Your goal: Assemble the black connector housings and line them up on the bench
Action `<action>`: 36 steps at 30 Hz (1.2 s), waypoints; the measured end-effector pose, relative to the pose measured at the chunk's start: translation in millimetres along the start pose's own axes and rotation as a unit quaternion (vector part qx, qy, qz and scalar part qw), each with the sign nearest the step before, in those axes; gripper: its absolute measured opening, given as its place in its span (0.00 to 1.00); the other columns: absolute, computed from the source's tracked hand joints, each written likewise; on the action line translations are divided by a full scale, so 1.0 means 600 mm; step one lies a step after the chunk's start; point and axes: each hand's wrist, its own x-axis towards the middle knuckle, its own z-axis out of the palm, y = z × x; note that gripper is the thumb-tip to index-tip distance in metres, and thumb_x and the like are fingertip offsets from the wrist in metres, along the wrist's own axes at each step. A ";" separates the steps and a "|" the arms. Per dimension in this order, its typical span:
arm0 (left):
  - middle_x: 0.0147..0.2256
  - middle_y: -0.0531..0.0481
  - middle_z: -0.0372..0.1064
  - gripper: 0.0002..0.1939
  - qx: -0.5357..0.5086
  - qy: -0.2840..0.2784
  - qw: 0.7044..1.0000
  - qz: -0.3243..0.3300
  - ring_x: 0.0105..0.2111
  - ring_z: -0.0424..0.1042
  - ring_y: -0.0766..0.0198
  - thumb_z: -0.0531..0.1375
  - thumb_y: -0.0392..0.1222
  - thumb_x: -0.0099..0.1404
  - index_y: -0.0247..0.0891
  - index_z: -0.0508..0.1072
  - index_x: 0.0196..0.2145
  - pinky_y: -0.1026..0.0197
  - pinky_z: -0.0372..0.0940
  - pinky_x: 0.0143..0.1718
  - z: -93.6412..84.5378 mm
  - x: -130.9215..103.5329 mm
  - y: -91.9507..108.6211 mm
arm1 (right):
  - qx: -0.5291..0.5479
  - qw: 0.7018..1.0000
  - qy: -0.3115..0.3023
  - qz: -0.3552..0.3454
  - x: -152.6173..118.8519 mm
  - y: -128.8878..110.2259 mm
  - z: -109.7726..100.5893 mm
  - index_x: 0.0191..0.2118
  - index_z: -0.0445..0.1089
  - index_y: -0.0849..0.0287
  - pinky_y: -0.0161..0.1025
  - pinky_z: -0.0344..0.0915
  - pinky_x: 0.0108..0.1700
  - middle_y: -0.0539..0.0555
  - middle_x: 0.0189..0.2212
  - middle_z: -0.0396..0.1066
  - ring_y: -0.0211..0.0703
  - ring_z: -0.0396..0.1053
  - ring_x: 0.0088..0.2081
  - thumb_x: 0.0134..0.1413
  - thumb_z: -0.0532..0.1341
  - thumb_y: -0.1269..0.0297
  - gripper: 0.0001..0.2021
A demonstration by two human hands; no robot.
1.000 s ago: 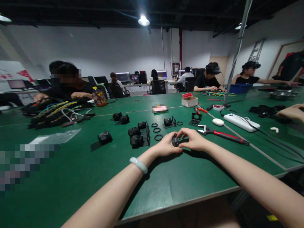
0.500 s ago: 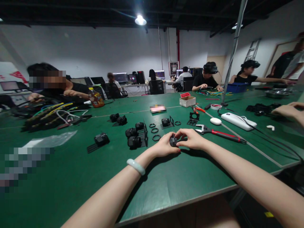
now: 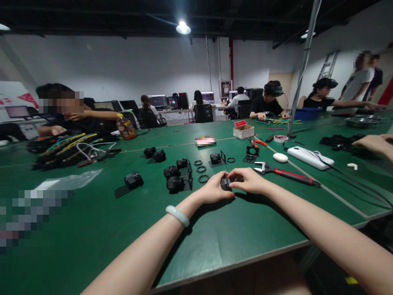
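Note:
Near the front of the green table (image 3: pixel 196 250), my left hand (image 3: pixel 213 188) is wrapped round a small black plastic fitting (image 3: pixel 226 184) with flat facets. My right hand (image 3: pixel 247 180) pinches the same fitting from the right, thumb and fingertips on it. Most of the fitting is hidden by my fingers. Just beyond lie black rings (image 3: pixel 201 169) and a black fitting on an L-shaped bracket (image 3: pixel 215 158). To the left are several more bracketed fittings (image 3: pixel 175 184) and a single one (image 3: pixel 134 180). An adjustable wrench (image 3: pixel 287 173) with red-and-black handles lies beside my right wrist.
A bare bracket (image 3: pixel 252 151), orange-handled pliers (image 3: pixel 258 142), a small box (image 3: pixel 243 131), a white oval object (image 3: pixel 280 157) and a white power bank-like device (image 3: pixel 310 157) with a cable lie ahead and right. A metal pole (image 3: pixel 302 73) rises from the table. Co-workers sit around it.
Both my hands stay on the black fitting with almost no shift. The view has moved slightly. The person at left has raised a hand towards the face.

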 end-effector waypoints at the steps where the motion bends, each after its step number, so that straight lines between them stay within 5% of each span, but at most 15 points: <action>1: 0.35 0.50 0.60 0.27 0.000 0.001 1.000 0.001 0.34 0.61 0.64 0.60 0.46 0.41 0.36 0.59 0.40 0.64 0.58 0.34 0.000 0.000 0.000 | 0.001 1.000 0.000 0.000 0.000 0.000 0.000 0.35 0.66 0.62 0.34 0.60 0.35 0.52 0.30 0.68 0.36 0.65 0.32 0.40 0.58 0.65 0.12; 12: 0.36 0.49 0.60 0.29 0.007 -0.004 1.000 -0.002 0.35 0.61 0.63 0.60 0.45 0.41 0.36 0.58 0.42 0.63 0.58 0.35 -0.002 0.000 -0.002 | 0.011 0.999 -0.013 -0.029 0.001 -0.001 -0.008 0.37 0.63 0.61 0.34 0.60 0.34 0.53 0.32 0.66 0.36 0.64 0.32 0.40 0.57 0.64 0.14; 20: 0.39 0.47 0.61 0.31 0.008 0.013 1.000 0.000 0.38 0.61 0.60 0.60 0.47 0.41 0.35 0.58 0.43 0.60 0.57 0.38 0.002 0.001 -0.006 | -0.019 0.997 -0.005 -0.075 -0.002 -0.003 -0.011 0.38 0.59 0.60 0.37 0.58 0.38 0.52 0.35 0.61 0.39 0.60 0.36 0.31 0.61 0.69 0.20; 36: 0.38 0.48 0.61 0.27 -0.005 0.006 1.000 -0.002 0.37 0.61 0.61 0.59 0.45 0.43 0.34 0.59 0.42 0.60 0.57 0.39 0.001 0.000 0.005 | -0.008 0.998 0.026 -0.065 0.001 -0.006 0.008 0.33 0.60 0.61 0.36 0.58 0.37 0.50 0.32 0.60 0.36 0.60 0.34 0.30 0.60 0.74 0.16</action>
